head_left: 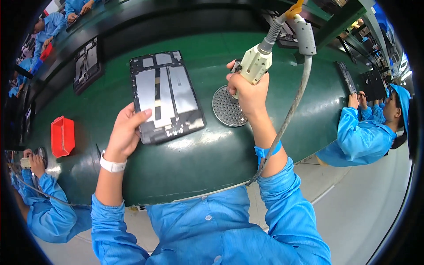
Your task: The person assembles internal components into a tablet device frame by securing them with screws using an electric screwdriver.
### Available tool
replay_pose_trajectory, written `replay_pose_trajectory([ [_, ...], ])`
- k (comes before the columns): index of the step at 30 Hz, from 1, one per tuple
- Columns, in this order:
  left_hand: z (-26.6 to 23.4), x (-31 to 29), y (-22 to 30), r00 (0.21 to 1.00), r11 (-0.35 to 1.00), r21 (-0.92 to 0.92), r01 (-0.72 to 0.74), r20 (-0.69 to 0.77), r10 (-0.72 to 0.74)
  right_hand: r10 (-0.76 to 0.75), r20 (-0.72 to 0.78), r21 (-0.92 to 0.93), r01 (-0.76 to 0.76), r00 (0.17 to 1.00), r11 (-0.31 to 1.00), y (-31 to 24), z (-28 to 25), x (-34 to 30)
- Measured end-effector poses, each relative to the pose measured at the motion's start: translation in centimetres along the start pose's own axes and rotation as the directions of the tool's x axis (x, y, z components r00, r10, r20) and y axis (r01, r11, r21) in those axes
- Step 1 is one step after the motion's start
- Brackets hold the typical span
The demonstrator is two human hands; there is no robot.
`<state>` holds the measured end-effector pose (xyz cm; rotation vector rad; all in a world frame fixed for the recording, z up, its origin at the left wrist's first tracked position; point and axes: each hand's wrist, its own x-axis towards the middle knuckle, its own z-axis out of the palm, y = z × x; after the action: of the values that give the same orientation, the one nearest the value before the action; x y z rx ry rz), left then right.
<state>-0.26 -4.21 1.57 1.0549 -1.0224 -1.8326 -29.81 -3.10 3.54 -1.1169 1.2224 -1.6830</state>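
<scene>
My left hand (128,130) grips the lower left edge of an opened tablet (185,95), thumb on top and fingers mostly hidden. The tablet's back is off, so its silvery battery plates and dark ribbon cables show. It lies slightly tilted over the green bench. In my right hand (251,95) is a cream-coloured electric screwdriver (255,64), my fingers wrapped round it. Its lower end is largely hidden by my hand. Beneath that hand sits a round metal dish (226,110) with many small holes, partly covered by it.
A grey cable (295,106) drops from a grey cylinder (304,37) past my right forearm. A red bin (62,137) stands at left. Another opened tablet (87,64) rests behind it. Co-workers in blue sit at right (366,128) and left (55,212) along the green bench (176,176).
</scene>
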Motion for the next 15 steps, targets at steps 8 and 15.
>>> replay_pose_trajectory([
  [8, 0.3, -4.1, -1.8, 0.894, 0.598, 0.774, -0.207, -0.098, 0.436, -0.009, 0.010, 0.059, 0.008, 1.000, 0.998, 0.2, -0.4, -0.1],
  [15, 3.8, -5.3, -2.8, 0.662, 0.051, 0.821, -0.569, 0.421, 0.620, -0.025, 0.000, 0.038, 0.025, 1.000, 0.999, -0.2, -0.1, -0.2],
])
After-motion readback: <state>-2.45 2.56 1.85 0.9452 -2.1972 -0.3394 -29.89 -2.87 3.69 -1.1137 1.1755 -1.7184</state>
